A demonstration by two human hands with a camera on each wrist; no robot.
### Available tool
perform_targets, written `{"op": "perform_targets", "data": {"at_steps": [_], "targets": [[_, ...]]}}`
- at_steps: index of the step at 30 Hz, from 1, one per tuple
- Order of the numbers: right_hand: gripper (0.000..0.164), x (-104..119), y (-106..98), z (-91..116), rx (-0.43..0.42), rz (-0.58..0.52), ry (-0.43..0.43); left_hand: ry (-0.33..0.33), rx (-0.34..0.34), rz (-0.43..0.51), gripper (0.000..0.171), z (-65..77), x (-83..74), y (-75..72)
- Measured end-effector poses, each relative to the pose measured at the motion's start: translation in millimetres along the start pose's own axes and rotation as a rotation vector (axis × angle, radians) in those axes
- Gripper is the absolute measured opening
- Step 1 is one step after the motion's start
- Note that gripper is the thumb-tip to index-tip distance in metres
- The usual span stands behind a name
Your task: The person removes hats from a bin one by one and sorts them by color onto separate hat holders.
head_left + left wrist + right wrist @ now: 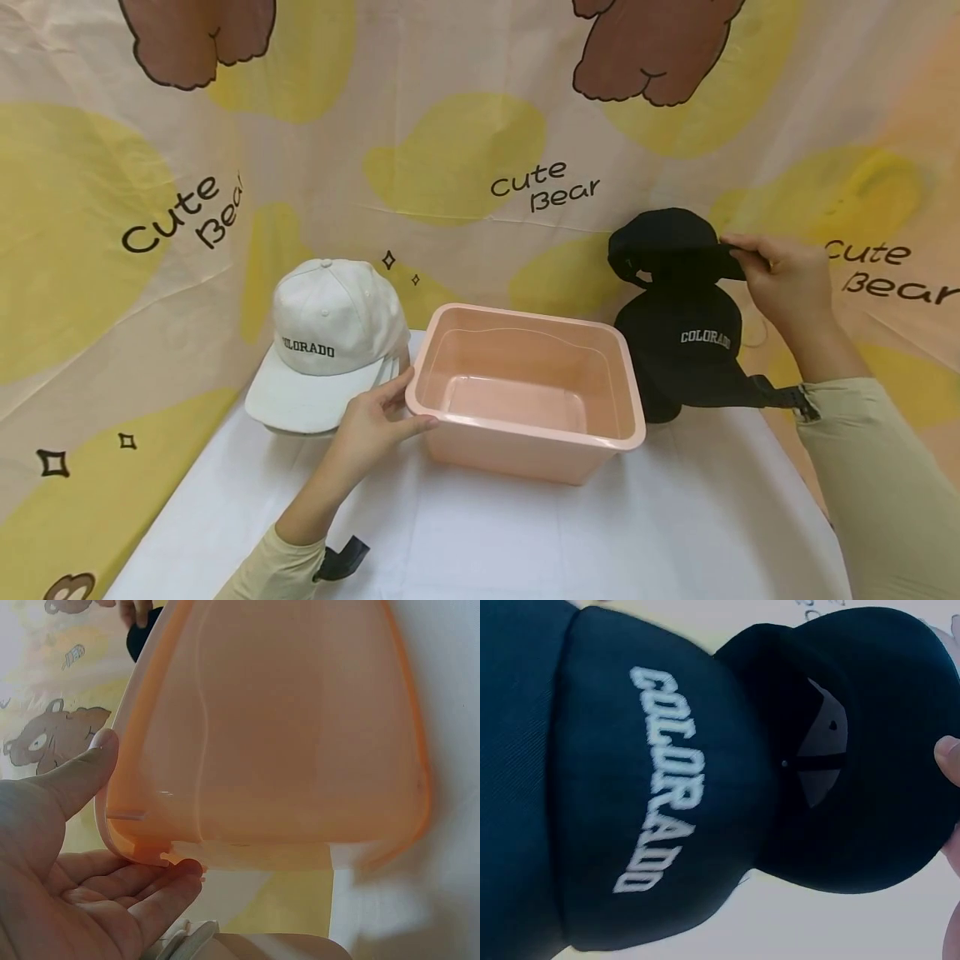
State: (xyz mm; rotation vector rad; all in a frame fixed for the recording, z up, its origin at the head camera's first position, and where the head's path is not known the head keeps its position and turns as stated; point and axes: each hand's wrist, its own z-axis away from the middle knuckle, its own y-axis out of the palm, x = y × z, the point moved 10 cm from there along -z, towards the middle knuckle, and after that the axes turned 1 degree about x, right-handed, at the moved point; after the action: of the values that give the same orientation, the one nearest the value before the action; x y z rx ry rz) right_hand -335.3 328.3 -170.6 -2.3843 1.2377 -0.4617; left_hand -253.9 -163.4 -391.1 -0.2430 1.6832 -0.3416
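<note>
With thumb and fingers, my right hand [791, 279] pinches the brim of a black baseball cap [663, 237]. This cap is held up, overlapping the crown of a second black cap [671, 321] with COLORADO lettering. In the right wrist view the held cap [907, 817] shows its underside and back opening, beside the lettered cap [727, 817]. My left hand [371, 433] grips the left front corner of a pink plastic bin [517, 458], thumb along its front rim. Close up in the left wrist view, its fingers curl under the corner of the bin [285, 750].
A white cap [326, 321] with COLORADO lettering stands left of the bin, brim facing forward, with more brims under it. A white cloth [480, 533] covers the table. Behind hangs a backdrop [450, 167] printed with bears and words.
</note>
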Motion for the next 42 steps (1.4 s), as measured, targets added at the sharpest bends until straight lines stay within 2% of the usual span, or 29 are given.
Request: {"op": "perform_targets", "data": {"at_steps": [8, 18, 22, 27, 36, 42], "targets": [[0.023, -10.2, -3.6, 20.7, -0.002, -0.032, -0.002, 0.011, -0.004, -0.014, 0.093, -0.3, 0.0, 0.5], [0.029, -3.0, -16.3, 35.6, 0.024, -0.072, -0.05, 0.008, -0.01, -0.013, 0.093, 0.7, -3.9, -0.2], [0.035, -2.0, -18.7, 39.4, 0.082, -0.145, -0.051, 0.008, -0.008, -0.01, 0.094, 0.9, -4.2, 0.4], [0.046, -14.2, -14.7, 46.7, 0.202, -0.213, -0.061, 0.003, -0.016, -0.032, 0.094, 0.5, -3.1, -0.4], [0.038, -28.3, -14.3, 63.9, 0.298, -0.227, 0.083, -0.002, -0.012, -0.021, 0.094, 0.8, -2.2, 1.0], [0.041, -21.2, -12.9, 79.4, 0.344, -0.233, 0.081, 0.015, -0.021, -0.034, 0.094, -0.1, -3.7, 0.1]]}}
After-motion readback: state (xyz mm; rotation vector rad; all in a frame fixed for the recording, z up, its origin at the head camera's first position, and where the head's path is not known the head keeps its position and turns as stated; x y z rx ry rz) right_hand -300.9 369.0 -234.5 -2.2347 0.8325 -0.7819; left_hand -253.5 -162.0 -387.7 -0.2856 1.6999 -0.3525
